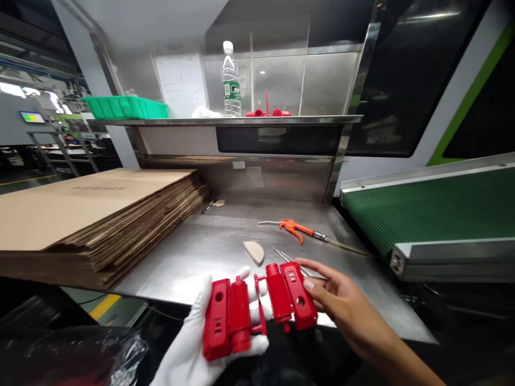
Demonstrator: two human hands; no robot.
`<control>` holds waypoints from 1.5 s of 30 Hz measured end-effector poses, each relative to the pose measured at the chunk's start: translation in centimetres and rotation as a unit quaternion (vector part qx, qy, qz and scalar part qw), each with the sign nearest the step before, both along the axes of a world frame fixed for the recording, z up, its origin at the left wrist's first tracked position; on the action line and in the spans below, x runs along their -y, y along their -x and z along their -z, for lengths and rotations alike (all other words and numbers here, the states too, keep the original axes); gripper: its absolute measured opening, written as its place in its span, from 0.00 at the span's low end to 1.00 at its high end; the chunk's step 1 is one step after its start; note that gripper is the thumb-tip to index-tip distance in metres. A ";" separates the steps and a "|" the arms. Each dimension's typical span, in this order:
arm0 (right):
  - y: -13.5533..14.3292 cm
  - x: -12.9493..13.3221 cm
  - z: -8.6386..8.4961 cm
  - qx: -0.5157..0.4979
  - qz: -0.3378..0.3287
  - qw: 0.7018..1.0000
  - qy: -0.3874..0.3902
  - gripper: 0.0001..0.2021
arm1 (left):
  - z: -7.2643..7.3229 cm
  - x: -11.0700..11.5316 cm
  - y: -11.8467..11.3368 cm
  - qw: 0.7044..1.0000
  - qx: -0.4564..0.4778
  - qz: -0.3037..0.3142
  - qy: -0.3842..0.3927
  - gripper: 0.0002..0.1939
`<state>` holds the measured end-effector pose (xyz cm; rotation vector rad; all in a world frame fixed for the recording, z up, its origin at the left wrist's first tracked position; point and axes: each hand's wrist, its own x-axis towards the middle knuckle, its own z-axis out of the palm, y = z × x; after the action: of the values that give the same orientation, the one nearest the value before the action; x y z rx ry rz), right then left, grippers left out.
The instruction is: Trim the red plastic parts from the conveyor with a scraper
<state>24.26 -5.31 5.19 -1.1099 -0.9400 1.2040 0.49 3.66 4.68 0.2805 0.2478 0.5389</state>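
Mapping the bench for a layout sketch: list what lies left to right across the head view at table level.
Stack of flat cardboard → left hand in a white glove → red plastic part → bare right hand → green conveyor belt.

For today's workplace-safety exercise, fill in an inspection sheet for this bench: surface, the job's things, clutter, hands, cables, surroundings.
Surface: steel bench, bare in the middle, shiny.
Job's things: red plastic moulding, two pairs of pieces joined by a thin runner, held above the bench's front edge.
Clutter: orange air gun, tweezers, a beige wedge, stack of flat cardboard.
Hands: left hand, white-gloved, under the left half; right hand, bare, fingers on the right half.
Cables: a hose runs from the air gun.
Surroundings: shelf with green bin and water bottle; green conveyor at right.
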 end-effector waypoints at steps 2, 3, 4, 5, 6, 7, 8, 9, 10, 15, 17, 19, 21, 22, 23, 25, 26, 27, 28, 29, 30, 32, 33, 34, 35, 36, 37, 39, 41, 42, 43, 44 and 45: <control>0.6 -0.1 0.1 -0.008 -0.021 1.000 -0.019 0.28 | 0.6 -0.1 1.1 0.999 -0.018 -0.012 -0.028 0.37; 0.8 -0.1 0.2 -0.013 -0.029 0.999 -0.024 0.28 | 0.6 -0.1 1.4 0.999 -0.027 -0.019 -0.038 0.37; 1.0 0.0 0.2 -0.018 -0.033 0.999 -0.028 0.27 | 0.6 0.1 1.7 0.998 -0.038 -0.027 -0.041 0.37; 1.1 0.1 0.3 -0.022 -0.036 0.999 -0.032 0.26 | 0.5 0.3 1.8 0.997 -0.051 -0.036 -0.040 0.38; 1.2 0.2 0.4 -0.026 -0.039 0.998 -0.035 0.25 | 0.2 0.6 1.8 0.997 -0.060 -0.043 -0.038 0.38; 1.2 0.3 0.4 -0.030 -0.042 0.998 -0.038 0.25 | 0.0 0.8 1.7 0.996 -0.064 -0.047 -0.039 0.39; 1.2 0.5 0.6 -0.035 -0.044 0.998 -0.040 0.24 | -0.2 1.1 1.6 0.996 -0.064 -0.050 -0.044 0.40; 1.1 0.6 0.7 -0.040 -0.046 0.997 -0.042 0.24 | -0.3 1.3 1.5 0.996 -0.061 -0.052 -0.050 0.40; 1.0 0.8 0.9 -0.043 -0.047 0.997 -0.043 0.24 | -0.3 1.5 1.3 0.995 -0.057 -0.052 -0.056 0.40; 0.1 1.2 2.0 -0.030 -0.022 0.999 -0.028 0.26 | 0.4 1.8 0.7 0.996 -0.033 -0.041 -0.076 0.38; -0.4 1.2 2.5 -0.024 -0.010 1.000 -0.014 0.26 | 0.7 1.8 0.3 0.996 -0.019 -0.032 -0.077 0.38; -0.9 1.1 3.1 -0.022 -0.002 1.000 0.003 0.28 | 0.8 1.8 -0.1 0.997 -0.003 -0.014 -0.071 0.40; -1.6 1.1 3.8 -0.026 0.002 0.999 0.020 0.30 | 0.7 1.9 -0.6 0.997 0.012 0.005 -0.076 0.43; -2.0 1.1 4.2 -0.032 0.002 0.999 0.028 0.31 | 0.7 1.9 -0.9 0.996 0.016 0.007 -0.082 0.44; -2.4 1.1 4.6 -0.040 0.001 0.999 0.035 0.32 | 0.6 2.0 -1.2 0.996 0.017 0.003 -0.089 0.45; -3.1 1.0 5.5 -0.058 -0.001 0.997 0.045 0.33 | 0.6 2.2 -1.6 0.995 0.016 -0.010 -0.097 0.45; -3.4 1.0 6.0 -0.065 -0.002 0.997 0.048 0.33 | 0.6 2.2 -1.8 0.995 0.013 -0.012 -0.102 0.46; -3.6 1.0 6.4 -0.070 0.001 0.996 0.052 0.33 | 0.6 2.3 -1.9 0.994 0.006 -0.008 -0.111 0.46; -3.9 1.0 6.7 -0.071 0.001 0.996 0.054 0.34 | 0.7 2.3 -1.9 0.992 -0.005 -0.001 -0.123 0.46; -4.1 0.9 7.0 -0.069 0.001 0.996 0.055 0.34 | 0.8 2.3 -1.9 0.990 -0.017 0.005 -0.138 0.46; -4.2 0.9 7.3 -0.066 0.002 0.996 0.055 0.34 | 0.9 2.2 -1.8 0.988 -0.030 0.009 -0.151 0.45; -4.5 0.9 7.6 -0.055 0.000 0.997 0.047 0.34 | 1.3 2.1 -1.5 0.985 -0.044 0.003 -0.168 0.44; -4.6 0.9 7.7 -0.049 -0.001 0.998 0.042 0.33 | 1.4 2.0 -1.4 0.984 -0.044 -0.002 -0.173 0.44; -4.6 0.8 7.9 -0.043 -0.001 0.998 0.035 0.33 | 1.5 2.0 -1.2 0.983 -0.044 -0.006 -0.176 0.44; -4.7 0.8 8.0 -0.039 -0.001 0.999 0.028 0.32 | 1.5 1.9 -1.1 0.982 -0.048 -0.012 -0.181 0.45; -4.8 0.8 8.2 -0.034 -0.004 0.999 0.022 0.30 | 1.5 1.8 -0.9 0.981 -0.055 -0.016 -0.184 0.46; -4.8 0.7 8.3 -0.030 -0.007 0.999 0.018 0.28 | 1.4 1.7 -0.7 0.980 -0.061 -0.020 -0.188 0.48; -4.7 0.8 8.5 -0.022 -0.015 1.000 0.012 0.25 | 1.2 1.5 -0.4 0.978 -0.071 -0.026 -0.193 0.49; -4.1 0.9 8.3 -0.021 -0.026 0.999 0.012 0.24 | 1.2 1.3 0.0 0.977 -0.077 -0.033 -0.196 0.47; -3.7 0.9 8.0 -0.026 -0.023 0.999 0.012 0.24 | 1.4 1.1 0.2 0.977 -0.079 -0.038 -0.192 0.45; -3.0 1.0 7.6 -0.034 -0.016 0.999 0.012 0.23 | 1.7 0.9 0.4 0.979 -0.082 -0.045 -0.184 0.42; -2.3 1.0 7.1 -0.043 -0.008 0.999 0.010 0.23 | 2.1 0.8 0.6 0.980 -0.084 -0.052 -0.173 0.41; -1.5 1.0 6.6 -0.051 -0.006 0.999 0.005 0.22 | 2.6 0.6 0.7 0.982 -0.084 -0.060 -0.161 0.39</control>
<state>25.77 -6.26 -1.44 -1.0412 -0.8645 1.2641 -0.25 3.08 2.10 0.6301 0.3425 0.6764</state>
